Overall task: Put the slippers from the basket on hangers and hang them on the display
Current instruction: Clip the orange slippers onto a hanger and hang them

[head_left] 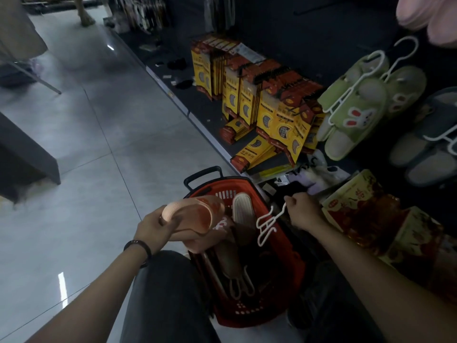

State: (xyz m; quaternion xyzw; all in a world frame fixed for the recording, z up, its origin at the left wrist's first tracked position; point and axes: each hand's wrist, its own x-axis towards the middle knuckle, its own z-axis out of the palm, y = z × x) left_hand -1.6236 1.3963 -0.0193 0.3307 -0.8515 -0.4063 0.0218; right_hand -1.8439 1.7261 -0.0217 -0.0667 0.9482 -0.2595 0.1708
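Note:
A red shopping basket [295, 273] stands on the floor between my knees, holding brown and cream slippers [243, 211]. My left hand [153, 229] grips a pair of pink slippers [197, 219] just above the basket's left rim. My right hand [303, 211] pinches the hook of a white plastic hanger [265, 225], which dangles over the basket's right side. On the dark display at the right hang green rabbit slippers [353, 110] and grey slippers [425, 144], each on a white hanger. Pink slippers [427, 18] hang at the top right corner.
Stacks of yellow and red insole packs [267, 102] crowd the low shelf beyond the basket. Red and yellow boxes [366, 214] sit at the right, close to my right forearm. Glossy tiled floor [99, 144] spreads to the left, with a dark shelf base [27, 154] at the far left.

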